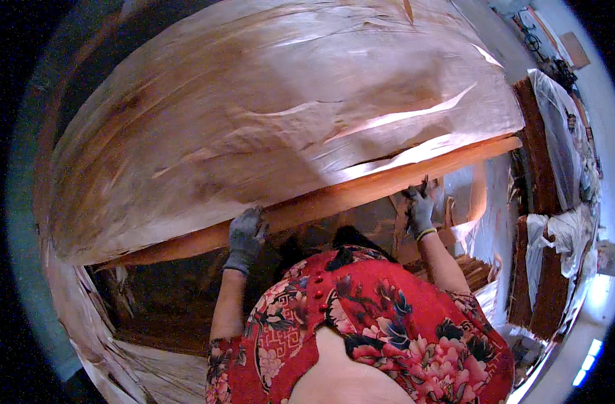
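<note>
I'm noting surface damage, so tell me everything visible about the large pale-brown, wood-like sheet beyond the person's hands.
The large pale-brown, wood-like sheet resembles thin veneer: grained, rippled, with darker streaks. Long splits or raised flaps catch light toward its right side. It lies spread across the upper view, its near edge slanting up rightward. A long orange-brown band runs along that edge, possibly part of the sheet. The grey-gloved left hand touches the band; the grey-gloved right hand is just below it, contact unclear.

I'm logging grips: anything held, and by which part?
Left hand is at the front edge of the sheet stack; grip cannot be told. Right hand shows no clear hold.
</note>
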Demonstrator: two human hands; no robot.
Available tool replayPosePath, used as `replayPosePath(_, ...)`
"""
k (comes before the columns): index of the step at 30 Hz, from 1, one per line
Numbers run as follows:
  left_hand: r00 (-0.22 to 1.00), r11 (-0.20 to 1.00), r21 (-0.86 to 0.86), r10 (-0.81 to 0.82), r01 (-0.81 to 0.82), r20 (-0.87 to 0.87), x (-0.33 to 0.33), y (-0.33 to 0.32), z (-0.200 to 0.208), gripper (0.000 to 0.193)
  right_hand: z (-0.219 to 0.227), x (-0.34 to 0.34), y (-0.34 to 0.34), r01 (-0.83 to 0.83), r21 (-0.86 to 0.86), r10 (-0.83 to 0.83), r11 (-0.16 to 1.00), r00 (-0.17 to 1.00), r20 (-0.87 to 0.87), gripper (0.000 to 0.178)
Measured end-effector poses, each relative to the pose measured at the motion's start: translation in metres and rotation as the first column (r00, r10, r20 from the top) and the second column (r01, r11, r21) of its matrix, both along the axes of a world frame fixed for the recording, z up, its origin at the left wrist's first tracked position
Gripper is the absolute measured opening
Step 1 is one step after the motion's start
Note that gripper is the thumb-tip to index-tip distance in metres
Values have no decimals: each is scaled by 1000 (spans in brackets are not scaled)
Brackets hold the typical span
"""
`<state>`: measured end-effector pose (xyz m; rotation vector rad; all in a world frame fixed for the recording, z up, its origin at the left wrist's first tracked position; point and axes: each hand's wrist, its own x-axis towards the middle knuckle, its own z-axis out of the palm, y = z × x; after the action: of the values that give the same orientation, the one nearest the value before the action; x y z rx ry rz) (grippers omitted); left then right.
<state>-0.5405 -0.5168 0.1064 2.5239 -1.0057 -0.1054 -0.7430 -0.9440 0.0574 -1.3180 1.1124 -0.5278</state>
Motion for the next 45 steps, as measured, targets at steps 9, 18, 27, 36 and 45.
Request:
replayPosePath(9,968,999,-32,49,-42,245,46,-97,9,93,75,104,-53,-481,-753,306,449,874,-376,40)
replayPosePath(18,974,925,372,-8,-80,227,98,-171,11,68,68,147,-236,-121,-622,116,774,992,-48,32)
replayPosePath(27,894,986,151,2,-77,447,105,-192,6,22,-5,-6,-375,422,-90,-425,902,905,-19,30)
replayPosePath(36,938,983,51,150,-174,311,108,-165,6,29,56,38,-364,524,68,-526,849,851,11,35)
replayPosePath(45,930,987,-20,157,-160,332,110,-155,-6,32,6,3,-411,510,112,-511,853,859,-19,11)
